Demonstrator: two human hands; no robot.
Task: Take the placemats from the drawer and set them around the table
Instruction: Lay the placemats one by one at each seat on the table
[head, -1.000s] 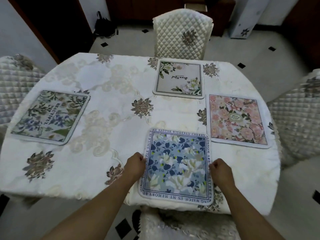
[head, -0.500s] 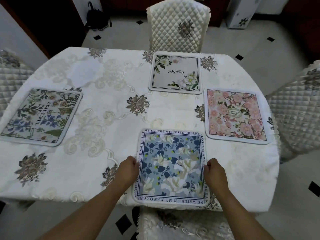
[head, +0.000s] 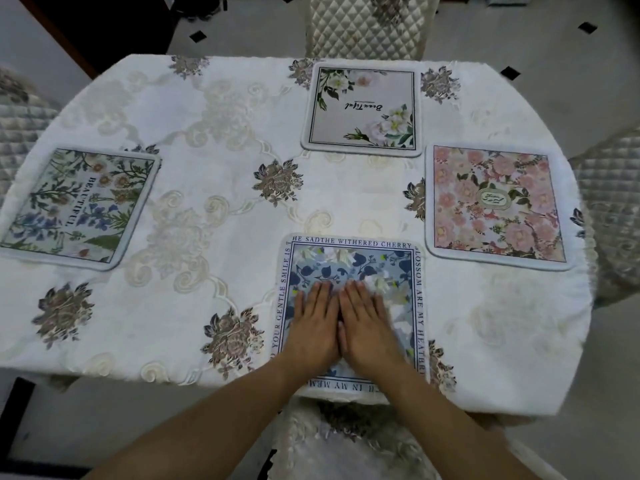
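A blue floral placemat [head: 349, 265] with lettering round its border lies at the table's near edge. My left hand [head: 313, 323] and my right hand [head: 367, 327] press flat on its middle, side by side, fingers straight. A pink rose placemat [head: 498, 206] lies at the right. At the far side sits a white placemat [head: 363, 110] with corner flowers. A green and blue botanical placemat [head: 79, 206] lies at the left. All rest flat on the white embroidered tablecloth [head: 214, 188].
Quilted cream chairs stand at the far side [head: 363, 26], the right [head: 613, 188], the left [head: 17, 123] and just below me [head: 346, 441]. A tiled floor [head: 519, 36] with small black squares surrounds the table.
Both hands left the blue placemat's side edges and moved inward. They now lie flat on its middle. The view has shifted closer to the table.
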